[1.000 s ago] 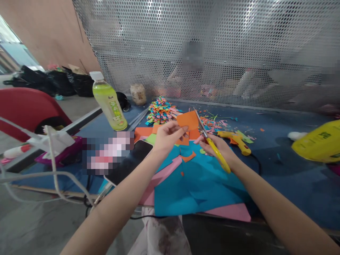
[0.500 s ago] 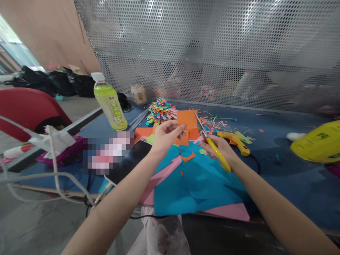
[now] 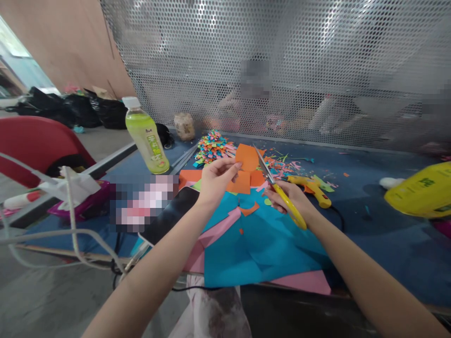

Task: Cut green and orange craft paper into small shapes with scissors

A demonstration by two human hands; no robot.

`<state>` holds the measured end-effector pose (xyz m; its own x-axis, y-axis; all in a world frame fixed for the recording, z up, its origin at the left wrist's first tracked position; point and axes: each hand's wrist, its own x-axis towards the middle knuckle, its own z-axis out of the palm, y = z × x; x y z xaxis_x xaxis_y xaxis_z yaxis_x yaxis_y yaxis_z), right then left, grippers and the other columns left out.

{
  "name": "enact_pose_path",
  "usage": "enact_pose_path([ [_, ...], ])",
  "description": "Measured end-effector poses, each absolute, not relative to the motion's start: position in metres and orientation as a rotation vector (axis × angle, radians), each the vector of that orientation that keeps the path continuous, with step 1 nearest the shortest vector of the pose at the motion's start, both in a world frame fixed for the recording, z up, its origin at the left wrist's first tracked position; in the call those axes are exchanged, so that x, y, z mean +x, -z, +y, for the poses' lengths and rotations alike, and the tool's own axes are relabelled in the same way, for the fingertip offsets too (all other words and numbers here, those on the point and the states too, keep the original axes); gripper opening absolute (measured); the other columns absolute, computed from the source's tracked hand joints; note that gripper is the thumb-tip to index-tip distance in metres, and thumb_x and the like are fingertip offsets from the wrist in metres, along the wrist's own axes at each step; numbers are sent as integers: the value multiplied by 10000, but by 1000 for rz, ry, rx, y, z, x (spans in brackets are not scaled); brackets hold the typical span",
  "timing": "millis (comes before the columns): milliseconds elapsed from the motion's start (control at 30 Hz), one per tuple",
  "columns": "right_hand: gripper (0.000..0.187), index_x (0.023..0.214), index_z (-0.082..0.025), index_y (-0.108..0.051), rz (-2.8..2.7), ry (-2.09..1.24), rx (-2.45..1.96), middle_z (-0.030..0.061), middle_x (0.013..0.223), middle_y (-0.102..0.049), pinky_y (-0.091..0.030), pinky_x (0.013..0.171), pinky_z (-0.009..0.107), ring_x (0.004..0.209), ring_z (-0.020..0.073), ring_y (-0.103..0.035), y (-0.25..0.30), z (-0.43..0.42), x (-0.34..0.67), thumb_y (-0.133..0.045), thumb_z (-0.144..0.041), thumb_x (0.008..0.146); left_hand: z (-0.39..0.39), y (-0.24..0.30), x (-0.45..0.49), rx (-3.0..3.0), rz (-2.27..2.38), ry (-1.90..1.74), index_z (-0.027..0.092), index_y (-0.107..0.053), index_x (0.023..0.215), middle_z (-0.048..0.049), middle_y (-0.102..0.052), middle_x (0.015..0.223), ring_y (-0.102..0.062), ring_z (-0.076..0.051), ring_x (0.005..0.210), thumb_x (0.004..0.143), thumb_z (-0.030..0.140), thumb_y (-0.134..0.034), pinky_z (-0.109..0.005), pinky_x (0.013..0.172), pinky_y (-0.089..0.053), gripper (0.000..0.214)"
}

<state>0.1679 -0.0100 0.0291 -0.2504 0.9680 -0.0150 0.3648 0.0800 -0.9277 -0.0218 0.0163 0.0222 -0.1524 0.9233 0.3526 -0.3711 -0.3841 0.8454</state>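
An orange paper square (image 3: 247, 156) is pinched by its lower left edge between the thumb and fingers of my left hand (image 3: 221, 176). Its top right side lies close to the blades of a pair of yellow-handled scissors (image 3: 290, 204), which my right hand (image 3: 289, 193) grips with the points upward. Whether the blades touch the paper I cannot tell. More orange paper pieces (image 3: 242, 182) lie below my left hand. Under both hands spreads a large blue sheet (image 3: 232, 263), with an orange scrap (image 3: 249, 209) and a pink strip (image 3: 224, 226) on it.
Behind my hands stands a cone of many-coloured paper bits (image 3: 213, 149), with cut scraps (image 3: 282, 165) to its right. A yellow glue gun (image 3: 319, 191) lies right of my right hand. A drink bottle (image 3: 150, 141), a dark tablet (image 3: 169, 218) and a tissue pack (image 3: 82, 197) are on the left.
The orange square has tilted, and its upper right corner looks curved now. My left hand has shifted slightly left; my right hand with the scissors is almost in the same place.
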Motion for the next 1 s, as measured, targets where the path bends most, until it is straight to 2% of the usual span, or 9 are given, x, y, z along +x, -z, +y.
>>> enact_pose_path([
  [300,344,712,-180,-538,-1658,-1167,-1322,-79,440,-409,-291,345,211,341,66,-383,-28,-11,167,-684,-489,667,16,-24,-21,1138,752,-1695,159,-666,703,35,-609,550,-494,-38,431,619,277,-760,-184,444,-404,173],
  [567,355,634,-189,-484,-1676,-1187,-1379,-80,392,-409,-297,314,206,294,71,-392,-32,-14,166,-681,-481,680,18,-22,-26,1127,799,-1799,166,-691,831,5,-643,639,-557,-63,552,658,278,-746,-178,481,-428,213],
  [867,355,695,-175,-536,-1699,-1151,-1351,-72,464,-460,-315,345,196,337,54,-410,-27,-9,169,-698,-489,660,19,-19,-27,1268,825,-1808,196,-714,852,29,-589,576,-479,-49,484,702,268,-716,-193,468,-411,167],
  [1000,357,673,-179,-516,-1695,-1175,-1357,-82,437,-428,-293,329,192,314,49,-383,-28,-9,169,-688,-492,673,18,-20,-27,1269,863,-1803,189,-718,846,21,-600,587,-487,-52,491,691,269,-722,-190,464,-418,175],
])
